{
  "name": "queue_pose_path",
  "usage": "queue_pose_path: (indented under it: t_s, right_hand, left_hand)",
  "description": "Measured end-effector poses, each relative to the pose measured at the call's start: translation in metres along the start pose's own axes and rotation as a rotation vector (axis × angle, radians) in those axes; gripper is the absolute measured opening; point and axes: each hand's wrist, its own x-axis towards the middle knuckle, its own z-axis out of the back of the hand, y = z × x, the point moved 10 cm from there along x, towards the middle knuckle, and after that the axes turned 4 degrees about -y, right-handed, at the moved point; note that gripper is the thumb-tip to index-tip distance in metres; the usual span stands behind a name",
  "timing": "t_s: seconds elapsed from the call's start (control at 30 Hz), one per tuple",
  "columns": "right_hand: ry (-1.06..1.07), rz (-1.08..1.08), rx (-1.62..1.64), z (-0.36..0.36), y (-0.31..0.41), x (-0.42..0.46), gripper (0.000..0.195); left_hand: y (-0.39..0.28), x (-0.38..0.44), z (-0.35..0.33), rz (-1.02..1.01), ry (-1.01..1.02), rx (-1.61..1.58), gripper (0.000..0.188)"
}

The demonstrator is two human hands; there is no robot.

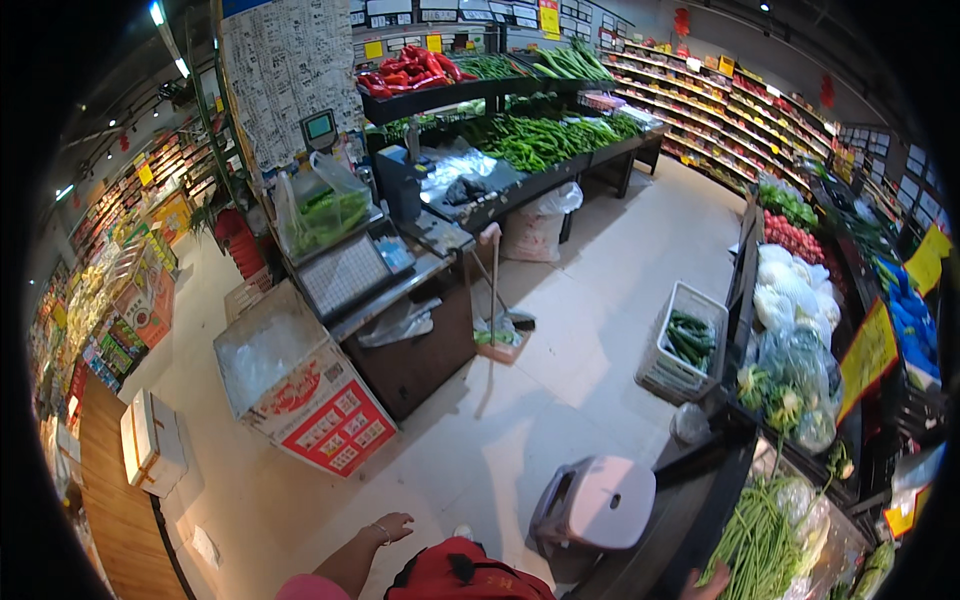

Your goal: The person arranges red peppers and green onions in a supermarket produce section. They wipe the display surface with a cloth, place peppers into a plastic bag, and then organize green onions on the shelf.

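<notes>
My left hand point(395, 526), with a bracelet at the wrist, hangs over the floor with nothing in it, its fingers loosely apart. At the lower right, my right hand point(706, 582) lies against the edge of a heap of long green beans point(757, 536) on the vegetable stand. Its fingertips are partly hidden, so a grip on the beans cannot be made out. Beside the beans lie pale vegetables in clear plastic. A pink plastic stool point(611, 502) stands on the floor between my two hands, nearer the stand.
A white crate of cucumbers point(688, 337) stands by the right stand point(739, 289). Ahead are a dustpan point(501, 346), a weighing counter point(394, 289) with bagged green vegetables point(326, 214), and a rack of peppers point(540, 142). A printed carton point(322, 420) and a foam box point(154, 442) are at left.
</notes>
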Motion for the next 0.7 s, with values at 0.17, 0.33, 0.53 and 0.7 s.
queue_pose_path:
  t_s: [0.17,0.33,0.53,0.7]
  right_hand:
    - [0.465,0.125,0.257,-0.121,0.125,-0.009,0.045]
    - [0.52,0.073,0.265,-0.2,0.156,0.0,0.042]
    - [0.62,0.051,0.246,-0.349,0.177,0.059,0.039]
    - [0.734,-0.031,0.463,-0.424,0.27,0.171,0.044]
  left_hand:
    - [-0.025,0.104,0.112,-0.072,-0.121,-0.099,0.037]
    - [-0.062,0.182,0.197,-0.083,-0.138,-0.226,0.04]
    - [-0.094,0.3,0.306,-0.13,-0.251,-0.344,0.043]
    - [-0.146,0.37,0.429,-0.091,-0.346,-0.704,0.044]
